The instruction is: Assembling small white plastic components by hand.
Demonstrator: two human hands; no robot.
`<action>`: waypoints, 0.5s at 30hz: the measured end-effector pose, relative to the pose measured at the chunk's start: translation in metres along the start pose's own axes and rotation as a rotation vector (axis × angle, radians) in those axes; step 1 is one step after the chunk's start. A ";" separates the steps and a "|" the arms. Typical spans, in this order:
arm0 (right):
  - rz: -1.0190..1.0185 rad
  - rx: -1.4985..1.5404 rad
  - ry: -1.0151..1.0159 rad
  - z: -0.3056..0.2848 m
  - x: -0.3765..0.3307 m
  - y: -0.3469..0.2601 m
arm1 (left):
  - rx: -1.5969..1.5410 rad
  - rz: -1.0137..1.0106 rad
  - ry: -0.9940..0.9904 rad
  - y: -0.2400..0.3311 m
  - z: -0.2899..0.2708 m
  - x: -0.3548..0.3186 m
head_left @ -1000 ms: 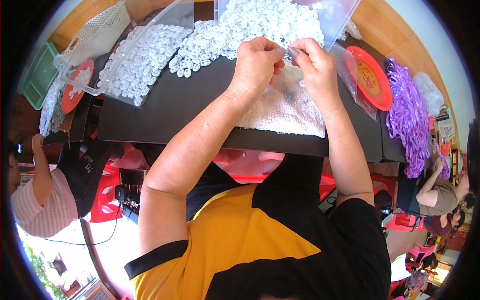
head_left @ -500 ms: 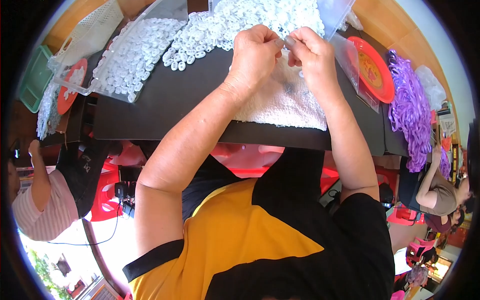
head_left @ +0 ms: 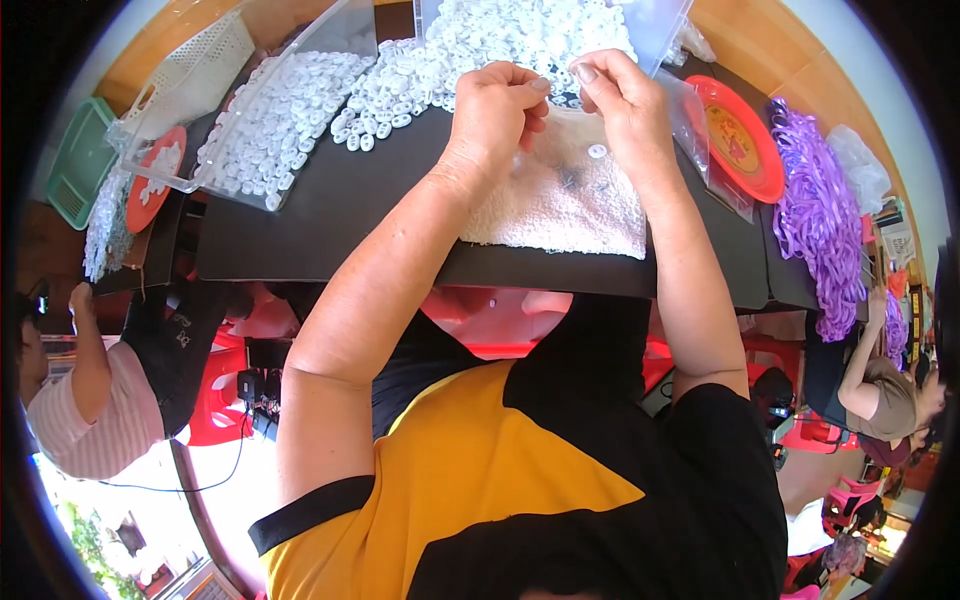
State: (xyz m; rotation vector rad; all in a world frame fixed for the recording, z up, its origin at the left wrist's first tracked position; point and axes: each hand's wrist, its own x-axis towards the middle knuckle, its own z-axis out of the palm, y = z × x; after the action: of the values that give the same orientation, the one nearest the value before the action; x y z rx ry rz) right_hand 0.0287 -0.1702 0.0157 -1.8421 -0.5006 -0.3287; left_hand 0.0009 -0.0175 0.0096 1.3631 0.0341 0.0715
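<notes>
Above a pale towel (head_left: 560, 220) on the dark table, my left hand (head_left: 497, 112) and my right hand (head_left: 632, 108) are raised a short way apart. In each, thumb and forefinger are pinched together; whatever lies between them is too small to make out. One loose white oval piece (head_left: 597, 151) rests on the towel close to my right hand, and a few tiny dark bits (head_left: 570, 180) lie nearer the towel's middle. Just beyond my hands spreads a big heap of white oval pieces with holes (head_left: 520, 45), partly inside a clear plastic bin.
Left of the heap, a tipped clear bin (head_left: 187, 184) spills more pieces. Farther left are a white basket (head_left: 205, 70), a green tray (head_left: 75, 175) and a red plate (head_left: 143, 215). Rightward lie another red plate (head_left: 768, 178) and purple ribbons (head_left: 812, 220). People sit at both sides.
My hands, which met fingertip to fingertip, have drawn apart. The left has moved slightly left and down, uncovering the towel and the loose white piece between them.
</notes>
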 end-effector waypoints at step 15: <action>-0.180 -0.156 -0.064 0.003 -0.003 0.012 | 0.073 0.013 -0.033 -0.003 0.001 -0.002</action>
State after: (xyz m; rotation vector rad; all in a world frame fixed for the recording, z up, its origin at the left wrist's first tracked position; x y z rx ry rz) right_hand 0.0320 -0.1707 0.0036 -1.9673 -0.7045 -0.4415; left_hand -0.0006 -0.0194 0.0068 1.4370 0.0005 0.0595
